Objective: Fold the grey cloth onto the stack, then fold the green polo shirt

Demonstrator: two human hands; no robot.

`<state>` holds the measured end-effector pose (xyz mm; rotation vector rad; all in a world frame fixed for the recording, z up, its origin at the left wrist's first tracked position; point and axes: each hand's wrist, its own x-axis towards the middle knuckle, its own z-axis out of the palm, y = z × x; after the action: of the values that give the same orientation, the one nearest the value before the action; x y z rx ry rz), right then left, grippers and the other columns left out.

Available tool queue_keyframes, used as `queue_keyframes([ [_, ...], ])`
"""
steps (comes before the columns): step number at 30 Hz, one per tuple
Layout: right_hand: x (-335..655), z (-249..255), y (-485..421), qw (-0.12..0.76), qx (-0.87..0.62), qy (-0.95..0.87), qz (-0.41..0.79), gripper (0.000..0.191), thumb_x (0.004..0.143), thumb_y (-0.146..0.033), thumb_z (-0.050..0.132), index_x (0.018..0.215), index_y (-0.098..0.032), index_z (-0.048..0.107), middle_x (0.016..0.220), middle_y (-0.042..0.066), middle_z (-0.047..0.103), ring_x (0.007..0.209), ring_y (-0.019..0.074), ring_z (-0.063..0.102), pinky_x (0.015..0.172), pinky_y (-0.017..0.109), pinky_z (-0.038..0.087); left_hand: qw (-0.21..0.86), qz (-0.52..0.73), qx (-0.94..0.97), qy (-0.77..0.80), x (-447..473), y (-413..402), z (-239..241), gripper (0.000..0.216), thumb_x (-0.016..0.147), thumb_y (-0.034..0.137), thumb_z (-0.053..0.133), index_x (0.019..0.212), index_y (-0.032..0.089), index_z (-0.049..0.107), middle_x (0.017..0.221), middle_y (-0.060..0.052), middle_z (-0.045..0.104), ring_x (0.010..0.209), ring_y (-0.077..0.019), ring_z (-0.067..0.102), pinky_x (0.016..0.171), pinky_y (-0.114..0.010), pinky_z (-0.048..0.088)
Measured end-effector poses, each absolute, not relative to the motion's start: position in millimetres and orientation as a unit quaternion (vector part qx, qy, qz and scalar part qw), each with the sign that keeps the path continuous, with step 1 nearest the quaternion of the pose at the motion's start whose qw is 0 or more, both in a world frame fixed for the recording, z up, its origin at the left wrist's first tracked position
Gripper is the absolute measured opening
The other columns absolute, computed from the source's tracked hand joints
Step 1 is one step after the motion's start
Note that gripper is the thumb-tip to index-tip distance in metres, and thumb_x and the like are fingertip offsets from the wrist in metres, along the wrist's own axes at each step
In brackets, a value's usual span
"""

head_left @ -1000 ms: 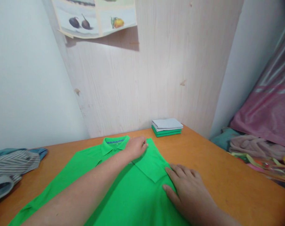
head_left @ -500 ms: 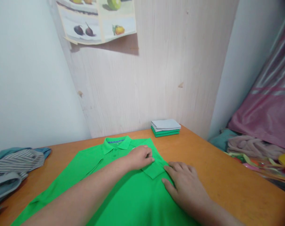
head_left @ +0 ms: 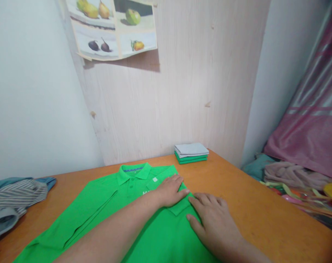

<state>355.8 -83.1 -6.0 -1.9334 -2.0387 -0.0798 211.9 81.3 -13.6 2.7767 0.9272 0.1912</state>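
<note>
Nearest us, the right hand (head_left: pixel 209 219) lies palm down on the right edge of the green polo shirt (head_left: pixel 100 215), fingers slightly spread, pinching nothing. Just beyond it, the left hand (head_left: pixel 171 190) reaches across the shirt's chest with fingers straight and close together, pressing on the folded-in sleeve (head_left: pixel 180 209). The fingertips of the two hands nearly meet.

The shirt lies face up on the orange bench (head_left: pixel 250 204), collar (head_left: pixel 135 171) at the far end. This looks like a fold being smoothed. Done well, that takes flat palms, even pressure and a straight folded edge, with no cloth bunched under the sleeve.

Left of the shirt sits a heap of striped clothes (head_left: pixel 15 193). Beyond the shirt's collar, to the right, a small stack of folded garments (head_left: pixel 191 153) rests against the wooden panel (head_left: pixel 182 91). High above the shirt hangs a fruit poster (head_left: pixel 113 29).
</note>
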Motion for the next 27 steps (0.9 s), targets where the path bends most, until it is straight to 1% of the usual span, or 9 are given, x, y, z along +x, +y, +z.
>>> queue_keyframes([
  [2, 354.7, -7.3, -83.1, 0.162, -0.668, -0.726, -0.023, 0.052, 0.094, -0.052, 0.048, 0.139, -0.028, 0.056, 0.145, 0.009, 0.053, 0.134, 0.0365, 0.043, 0.108, 0.062, 0.026, 0.096, 0.085, 0.940, 0.315, 214.1, 86.3, -12.9, 0.070, 0.098, 0.060, 0.030, 0.147, 0.012, 0.040, 0.155, -0.017, 0.038, 0.146, -0.0275, 0.029, 0.119, -0.044, 0.024],
  [4, 353.5, -8.3, -83.3, 0.151, -0.654, -0.741, -0.006, 0.056, 0.094, -0.057, 0.044, 0.141, -0.028, 0.054, 0.148, 0.009, 0.051, 0.139, 0.0374, 0.038, 0.112, 0.068, 0.016, 0.088, 0.087, 0.941, 0.316, 216.8, 91.7, -13.3, 0.064, 0.099, 0.056, 0.030, 0.146, 0.014, 0.043, 0.153, -0.016, 0.042, 0.145, -0.0266, 0.032, 0.119, -0.043, 0.025],
  [7, 352.6, -9.2, -83.3, 0.139, -0.644, -0.752, 0.016, 0.056, 0.095, -0.058, 0.042, 0.140, -0.028, 0.055, 0.146, 0.009, 0.053, 0.139, 0.0363, 0.039, 0.113, 0.072, 0.008, 0.076, 0.076, 0.936, 0.335, 220.3, 101.7, -14.4, 0.064, 0.099, 0.056, 0.030, 0.146, 0.013, 0.043, 0.154, -0.017, 0.040, 0.146, -0.0280, 0.031, 0.119, -0.045, 0.025],
  [10, 353.6, -9.7, -82.8, 0.135, -0.644, -0.752, 0.024, 0.057, 0.094, -0.059, 0.042, 0.140, -0.028, 0.055, 0.147, 0.010, 0.052, 0.139, 0.0366, 0.039, 0.113, 0.073, 0.008, 0.066, 0.072, 0.922, 0.375, 222.0, 114.5, -14.9, 0.070, 0.098, 0.060, 0.028, 0.147, 0.012, 0.041, 0.157, -0.019, 0.034, 0.147, -0.0302, 0.027, 0.119, -0.047, 0.022],
  [13, 355.5, -10.6, -82.1, 0.129, -0.643, -0.754, 0.029, 0.058, 0.094, -0.060, 0.043, 0.140, -0.027, 0.055, 0.148, 0.011, 0.050, 0.139, 0.0378, 0.039, 0.112, 0.075, 0.009, 0.066, 0.060, 0.911, 0.403, 221.3, 125.7, -17.2, 0.080, 0.095, 0.068, 0.026, 0.151, 0.012, 0.035, 0.160, -0.019, 0.027, 0.149, -0.0320, 0.021, 0.119, -0.051, 0.019],
  [16, 356.5, -12.1, -81.2, 0.129, -0.639, -0.758, 0.027, 0.057, 0.094, -0.059, 0.043, 0.140, -0.027, 0.055, 0.148, 0.011, 0.050, 0.138, 0.0381, 0.040, 0.112, 0.075, 0.009, 0.068, 0.051, 0.906, 0.416, 219.6, 130.9, -21.5, 0.087, 0.092, 0.074, 0.021, 0.155, 0.014, 0.027, 0.162, -0.017, 0.020, 0.151, -0.0312, 0.013, 0.120, -0.052, 0.014],
  [18, 356.5, -12.9, -80.8, 0.133, -0.639, -0.758, 0.021, 0.057, 0.094, -0.058, 0.044, 0.140, -0.027, 0.055, 0.147, 0.010, 0.051, 0.137, 0.0384, 0.041, 0.112, 0.075, 0.010, 0.071, 0.050, 0.905, 0.416, 219.0, 131.1, -23.4, 0.089, 0.092, 0.075, 0.018, 0.156, 0.015, 0.024, 0.163, -0.015, 0.017, 0.151, -0.0300, 0.011, 0.120, -0.052, 0.013],
  [23, 356.8, -15.1, -81.7, 0.139, -0.641, -0.755, 0.010, 0.057, 0.094, -0.058, 0.045, 0.139, -0.027, 0.056, 0.146, 0.010, 0.053, 0.137, 0.0390, 0.041, 0.112, 0.075, 0.011, 0.078, 0.058, 0.904, 0.417, 217.8, 127.8, -22.0, 0.089, 0.092, 0.075, 0.015, 0.156, 0.014, 0.025, 0.163, -0.015, 0.017, 0.151, -0.0297, 0.012, 0.120, -0.053, 0.012],
  [27, 357.6, -16.0, -84.1, 0.147, -0.639, -0.755, -0.001, 0.056, 0.095, -0.059, 0.044, 0.140, -0.028, 0.055, 0.146, 0.008, 0.053, 0.137, 0.0373, 0.041, 0.113, 0.072, 0.012, 0.058, 0.110, 0.892, 0.435, 200.2, 123.4, -17.9, 0.084, 0.095, 0.071, 0.017, 0.153, 0.012, 0.031, 0.161, -0.017, 0.023, 0.150, -0.0303, 0.016, 0.120, -0.051, 0.016],
])
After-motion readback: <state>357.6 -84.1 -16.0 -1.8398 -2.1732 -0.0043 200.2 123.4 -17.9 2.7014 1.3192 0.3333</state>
